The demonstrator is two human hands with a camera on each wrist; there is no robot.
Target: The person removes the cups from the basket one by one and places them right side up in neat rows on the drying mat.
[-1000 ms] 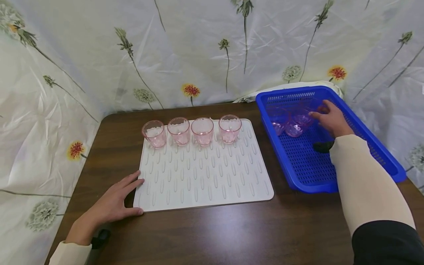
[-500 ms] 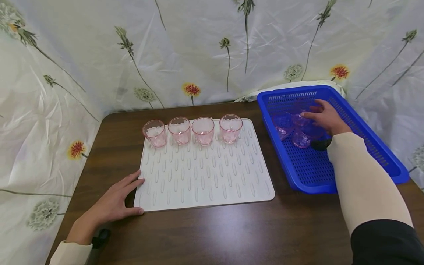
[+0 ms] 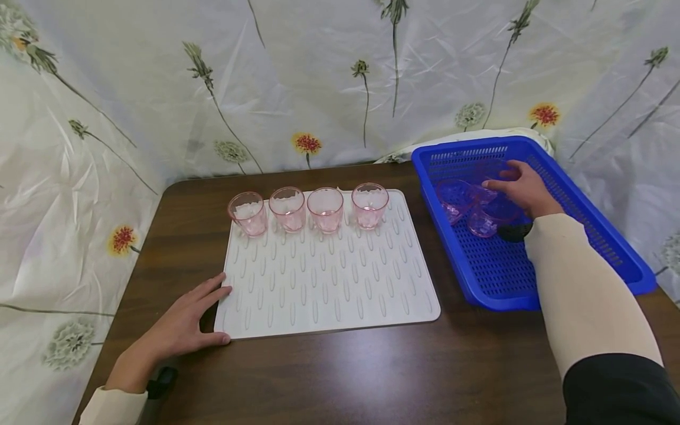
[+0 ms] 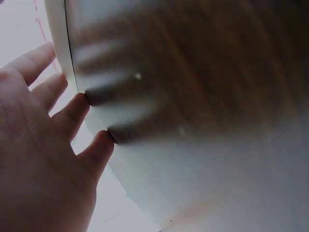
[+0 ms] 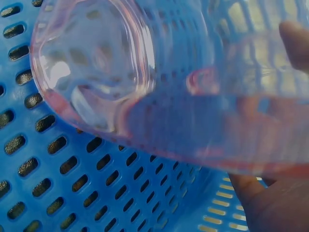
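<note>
Spread on the wooden table, my left hand (image 3: 183,324) touches the left edge of a white ribbed mat (image 3: 329,283) with thumb and fingertips. Several clear pink glasses (image 3: 325,211) stand upright in a row along the mat's far edge. My right hand (image 3: 526,189) reaches into a blue plastic basket (image 3: 467,277) and pinches a pink glass (image 3: 490,170) between thumb and fingers. Two more glasses lie tipped beside it, a left glass (image 3: 454,198) and a nearer glass (image 3: 484,223). In the right wrist view a glass (image 5: 101,58) close to the camera partly covers the hand.
The basket stands at the table's right side against a flowered sheet (image 3: 329,88) that hangs behind. Bare brown tabletop (image 3: 345,372) lies in front of the mat. A dark strap (image 3: 514,232) shows at my right wrist, inside the basket.
Inside the basket my right hand has shifted slightly left, and the loose glasses have rolled nearer to me and a little right. My left hand and the row on the mat have stayed put.
</note>
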